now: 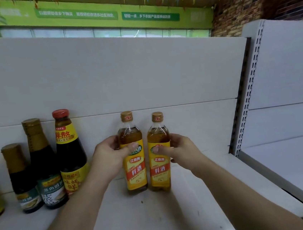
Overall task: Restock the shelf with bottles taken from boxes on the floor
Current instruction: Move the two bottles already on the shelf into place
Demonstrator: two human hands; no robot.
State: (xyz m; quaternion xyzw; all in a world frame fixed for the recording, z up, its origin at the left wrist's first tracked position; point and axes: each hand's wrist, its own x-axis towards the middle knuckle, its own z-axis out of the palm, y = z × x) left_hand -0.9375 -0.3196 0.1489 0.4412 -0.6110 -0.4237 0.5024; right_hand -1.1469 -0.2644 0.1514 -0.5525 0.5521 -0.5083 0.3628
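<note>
We're setting two bottles on shelf: left hand wraps left bottle, right hand wraps right bottle. Next, prob.: uncurl fingers, withdraw w/o tipping.

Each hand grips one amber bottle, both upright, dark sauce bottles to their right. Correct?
Not quite: the dark sauce bottles stand to the left of the pair, not the right, as the head view shows. The rest holds: the left hand grips the left amber bottle, the right hand grips the right amber bottle, both upright.
</note>
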